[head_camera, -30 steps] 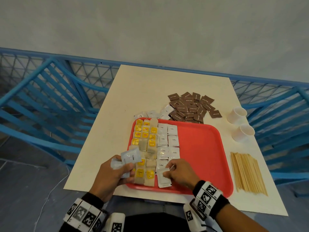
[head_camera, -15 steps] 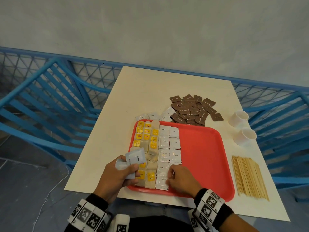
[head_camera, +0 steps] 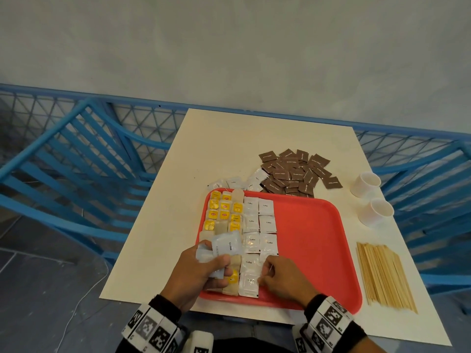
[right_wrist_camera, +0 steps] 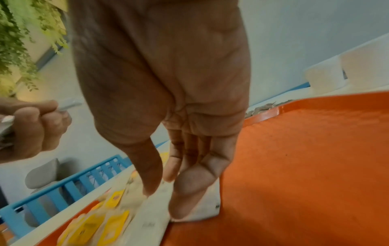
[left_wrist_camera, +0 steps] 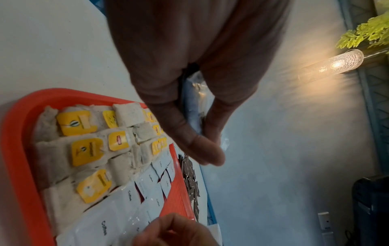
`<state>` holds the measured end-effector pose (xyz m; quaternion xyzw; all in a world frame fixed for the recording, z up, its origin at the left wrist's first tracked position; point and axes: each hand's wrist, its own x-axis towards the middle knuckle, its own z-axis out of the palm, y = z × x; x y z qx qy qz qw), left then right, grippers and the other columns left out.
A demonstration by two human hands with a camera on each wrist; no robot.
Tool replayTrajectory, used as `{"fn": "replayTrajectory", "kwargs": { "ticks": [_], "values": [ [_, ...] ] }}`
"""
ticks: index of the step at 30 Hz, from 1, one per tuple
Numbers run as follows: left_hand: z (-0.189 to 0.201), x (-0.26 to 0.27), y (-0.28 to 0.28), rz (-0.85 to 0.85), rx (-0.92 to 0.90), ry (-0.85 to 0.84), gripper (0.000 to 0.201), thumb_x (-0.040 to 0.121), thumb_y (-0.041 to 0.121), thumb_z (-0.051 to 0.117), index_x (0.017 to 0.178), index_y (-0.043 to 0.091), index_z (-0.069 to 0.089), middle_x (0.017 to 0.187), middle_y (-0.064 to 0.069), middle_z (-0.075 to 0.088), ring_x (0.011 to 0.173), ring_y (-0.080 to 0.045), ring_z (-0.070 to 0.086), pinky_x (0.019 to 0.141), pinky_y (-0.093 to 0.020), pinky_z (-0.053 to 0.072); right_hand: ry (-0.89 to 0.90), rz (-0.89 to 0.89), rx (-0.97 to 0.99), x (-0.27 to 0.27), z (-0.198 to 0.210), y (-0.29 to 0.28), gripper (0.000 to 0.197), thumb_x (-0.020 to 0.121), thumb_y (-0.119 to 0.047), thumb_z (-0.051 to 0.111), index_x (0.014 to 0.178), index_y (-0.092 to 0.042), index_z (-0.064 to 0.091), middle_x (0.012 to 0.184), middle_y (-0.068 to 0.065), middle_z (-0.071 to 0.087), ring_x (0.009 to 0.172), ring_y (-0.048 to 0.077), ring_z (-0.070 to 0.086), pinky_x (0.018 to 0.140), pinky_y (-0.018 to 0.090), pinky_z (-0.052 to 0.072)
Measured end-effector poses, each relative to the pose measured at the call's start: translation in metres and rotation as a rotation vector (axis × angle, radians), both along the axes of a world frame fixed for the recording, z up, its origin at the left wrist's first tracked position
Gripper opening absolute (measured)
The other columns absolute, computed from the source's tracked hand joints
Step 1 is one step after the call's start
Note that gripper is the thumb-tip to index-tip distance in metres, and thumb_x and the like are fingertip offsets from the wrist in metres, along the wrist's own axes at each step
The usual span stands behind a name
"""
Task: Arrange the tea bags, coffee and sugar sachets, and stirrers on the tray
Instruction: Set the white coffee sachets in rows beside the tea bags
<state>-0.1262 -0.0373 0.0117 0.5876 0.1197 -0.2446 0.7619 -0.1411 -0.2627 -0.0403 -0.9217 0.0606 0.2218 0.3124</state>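
Left hand (head_camera: 197, 272) grips a stack of coffee sachets (head_camera: 224, 247) above the tray (head_camera: 313, 240); right hand (head_camera: 281, 278), fingers relaxed, presses one sachet (head_camera: 248, 284) flat. I'd square it to the column, edges flush.

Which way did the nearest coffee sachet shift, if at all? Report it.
Yes. The sachet turned from skewed to square with the tray's near rim, so it now lines up with the coffee column beyond it.
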Motion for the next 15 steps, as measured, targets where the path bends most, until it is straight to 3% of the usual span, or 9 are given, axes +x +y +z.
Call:
{"fn": "replayTrajectory", "kwargs": {
  "ticks": [2,5,8,10,12,15],
  "values": [
    [0.002,0.001,-0.003,-0.056,0.001,0.005,0.033,0.085,0.003,0.073,0.115,-0.001,0.060,0.077,-0.015,0.067,0.066,-0.024,0.064,0.048,-0.028,0.051,-0.105,-0.092,0.120,0.004,0.024,-0.005,0.018,0.091,-0.032,0.068,0.081,-0.020,0.060,0.081,-0.003,0.066,0.067,0.007,0.057,0.059,0.019,0.046],
    [0.012,0.005,-0.013,-0.243,0.058,-0.017,0.024,0.088,0.008,0.072,0.110,0.004,0.064,0.077,-0.012,0.066,0.064,-0.021,0.062,0.045,-0.026,0.048,-0.244,-0.181,0.513,0.011,0.074,-0.002,0.019,0.091,-0.038,0.068,0.094,-0.020,0.070,0.087,0.003,0.071,0.066,0.009,0.063,0.061,0.023,0.052],
    [0.018,0.013,-0.023,-0.371,0.098,-0.061,0.026,0.092,0.020,0.069,0.114,0.006,0.064,0.082,-0.014,0.067,0.066,-0.023,0.063,0.044,-0.026,0.047,-0.303,-0.071,0.500,0.015,0.092,0.002,0.015,0.089,-0.035,0.072,0.092,-0.021,0.075,0.076,0.000,0.070,0.061,0.011,0.057,0.059,0.030,0.048],
    [0.023,0.018,-0.026,-0.376,0.113,-0.068,0.031,0.094,0.027,0.065,0.115,0.004,0.064,0.083,-0.015,0.068,0.064,-0.023,0.063,0.043,-0.025,0.046,-0.296,-0.157,0.543,0.018,0.091,-0.004,0.015,0.085,-0.028,0.077,0.086,-0.013,0.076,0.068,0.001,0.066,0.058,0.007,0.054,0.056,0.026,0.044],
    [0.026,0.019,-0.030,-0.438,0.134,-0.074,0.033,0.094,0.030,0.064,0.111,0.001,0.065,0.081,-0.014,0.068,0.062,-0.021,0.061,0.042,-0.024,0.044,-0.282,-0.211,0.564,0.019,0.087,-0.011,0.018,0.083,-0.026,0.079,0.086,-0.009,0.077,0.069,0.001,0.068,0.059,0.004,0.054,0.057,0.021,0.044],
    [0.027,0.014,-0.040,-0.524,0.165,-0.071,0.027,0.095,0.030,0.065,0.102,0.004,0.068,0.077,-0.012,0.068,0.057,-0.019,0.060,0.041,-0.022,0.042,-0.310,-0.243,0.582,0.018,0.084,-0.013,0.024,0.088,-0.032,0.073,0.083,-0.009,0.077,0.074,0.011,0.071,0.066,0.008,0.055,0.064,0.030,0.045]
  ]
}}
